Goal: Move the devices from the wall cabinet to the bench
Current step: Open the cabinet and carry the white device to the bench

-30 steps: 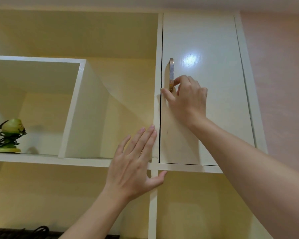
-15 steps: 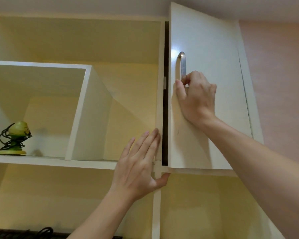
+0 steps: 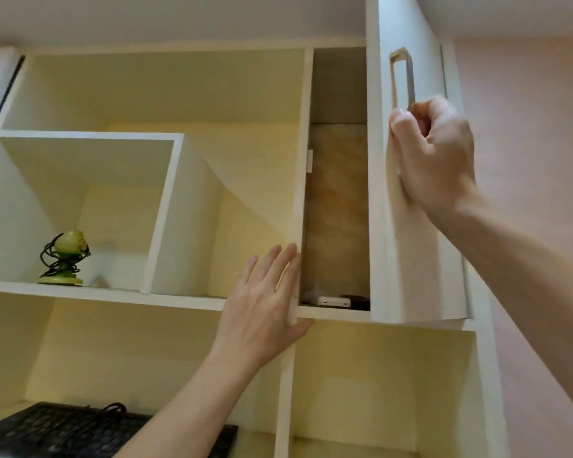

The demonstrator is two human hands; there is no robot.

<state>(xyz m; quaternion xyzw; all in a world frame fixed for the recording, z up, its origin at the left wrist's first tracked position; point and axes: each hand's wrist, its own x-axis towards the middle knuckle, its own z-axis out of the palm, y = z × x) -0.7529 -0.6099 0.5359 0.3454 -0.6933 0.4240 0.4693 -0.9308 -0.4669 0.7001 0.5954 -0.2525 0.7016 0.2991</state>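
Right hand (image 3: pixel 434 153) grips the handle (image 3: pixel 402 77); left hand (image 3: pixel 265 305), open, braces the frame. Swing the door (image 3: pixel 407 259) wide before reaching for what seem to be devices (image 3: pixel 334 300).

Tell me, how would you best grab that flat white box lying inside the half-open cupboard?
Probably by its long thin edges, reaching in from the front through the gap beside the door. The white box lies flat on the cupboard floor, its narrow face towards the opening, a dark item close on its right. The free left hand is nearest; opening the door wider would help.
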